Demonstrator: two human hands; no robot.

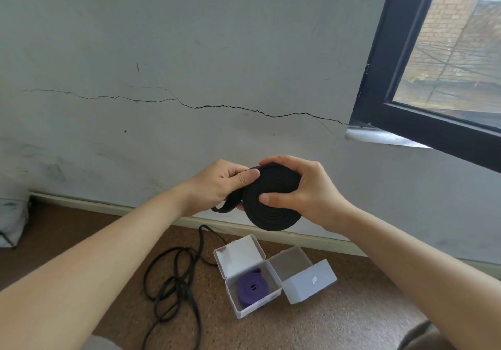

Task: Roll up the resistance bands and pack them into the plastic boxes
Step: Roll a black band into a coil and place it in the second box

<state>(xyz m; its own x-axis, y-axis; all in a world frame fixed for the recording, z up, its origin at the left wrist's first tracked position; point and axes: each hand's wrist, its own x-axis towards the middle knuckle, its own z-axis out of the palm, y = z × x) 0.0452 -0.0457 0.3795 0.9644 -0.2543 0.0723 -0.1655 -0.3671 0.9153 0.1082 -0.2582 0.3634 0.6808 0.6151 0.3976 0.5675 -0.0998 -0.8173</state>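
Both hands hold a black resistance band (273,208) wound into a flat coil in front of the wall. My right hand (303,186) grips the coil, thumb pressed on its face. My left hand (225,184) pinches the coil's outer edge and the short loose end hanging below. On the floor stand two open plastic boxes: the left box (273,298) contains a rolled purple band (250,290), the right box (309,268) looks empty inside. A second, unrolled black band (173,284) lies in loops on the floor left of the boxes.
Brown speckled floor (339,320) meets a cracked grey wall (189,64) at a pale skirting board. A dark-framed window (406,78) stands open at the right. A white bag (10,222) sits at the far left.
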